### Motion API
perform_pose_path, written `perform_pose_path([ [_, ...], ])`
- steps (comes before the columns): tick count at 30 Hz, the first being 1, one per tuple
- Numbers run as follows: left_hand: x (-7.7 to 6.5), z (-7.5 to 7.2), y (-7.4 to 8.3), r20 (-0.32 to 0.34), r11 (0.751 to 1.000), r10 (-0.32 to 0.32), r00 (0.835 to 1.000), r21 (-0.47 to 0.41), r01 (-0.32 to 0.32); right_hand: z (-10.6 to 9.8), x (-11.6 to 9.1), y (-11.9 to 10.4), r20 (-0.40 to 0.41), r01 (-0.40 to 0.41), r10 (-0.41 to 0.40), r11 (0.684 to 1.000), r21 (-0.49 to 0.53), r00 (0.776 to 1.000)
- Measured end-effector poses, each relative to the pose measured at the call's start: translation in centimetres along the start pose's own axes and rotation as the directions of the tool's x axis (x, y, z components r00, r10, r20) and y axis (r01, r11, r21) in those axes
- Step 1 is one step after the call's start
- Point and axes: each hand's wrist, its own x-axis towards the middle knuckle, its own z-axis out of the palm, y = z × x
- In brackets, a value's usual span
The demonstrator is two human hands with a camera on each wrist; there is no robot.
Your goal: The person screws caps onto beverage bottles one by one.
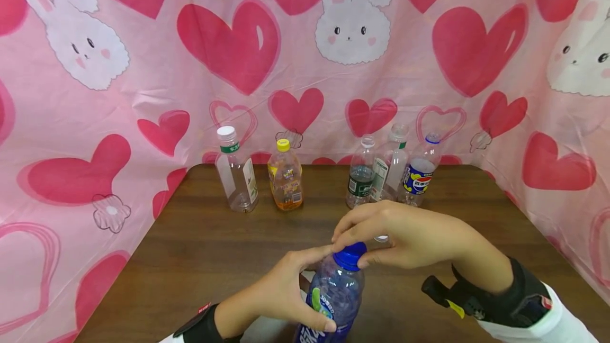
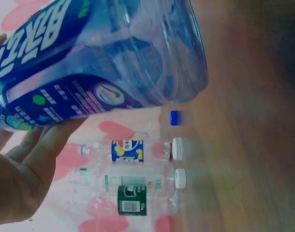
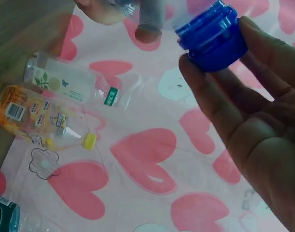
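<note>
A clear, bluish drink bottle [image 1: 340, 292] with a blue-purple label stands tilted slightly near the front of the table, below my hands. My left hand [image 1: 286, 290] grips it from the left, thumb across the label and fingers at the shoulder. A blue bottle cap [image 1: 350, 256] sits at the bottle's mouth. The right hand [image 1: 400, 232] reaches over from the right and pinches this cap between thumb and fingertips. Close up in the right wrist view, thumb and fingers hold the ribbed cap [image 3: 217, 46] on both sides. The left wrist view shows the bottle's base [image 2: 184, 53] and printed label.
At the back left stand a clear bottle [image 1: 238, 181] with a white cap and an orange-labelled bottle [image 1: 286, 181] with a yellow cap. Three uncapped bottles, one green-labelled [image 1: 360, 180], one Pepsi-labelled [image 1: 419, 176], group at back right. Loose white caps [image 2: 180, 178] and a blue cap [image 2: 174, 118] lie before them.
</note>
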Motion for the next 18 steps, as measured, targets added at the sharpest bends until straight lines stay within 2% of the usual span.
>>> perform_pose_path([
  [6, 0.3, -0.27, -0.04, 0.089, 0.993, 0.096, 0.991, -0.082, -0.089, -0.24, -0.25, -0.05, 0.031, -0.02, 0.015, 0.986, 0.168, 0.999],
  [8, 0.36, -0.3, 0.0, 0.114, 0.99, 0.104, 0.988, -0.103, -0.093, -0.28, -0.31, -0.03, 0.043, -0.021, 0.013, 0.978, 0.206, 0.999],
  [15, 0.59, -0.25, -0.19, 0.181, 0.98, 0.162, 0.97, -0.146, -0.136, -0.37, -0.35, 0.07, 0.04, -0.009, -0.001, 0.972, 0.236, 0.999],
  [18, 0.59, -0.27, -0.15, 0.189, 0.98, 0.161, 0.969, -0.151, -0.133, -0.4, -0.31, 0.14, 0.036, 0.003, -0.012, 0.972, 0.233, 0.999],
])
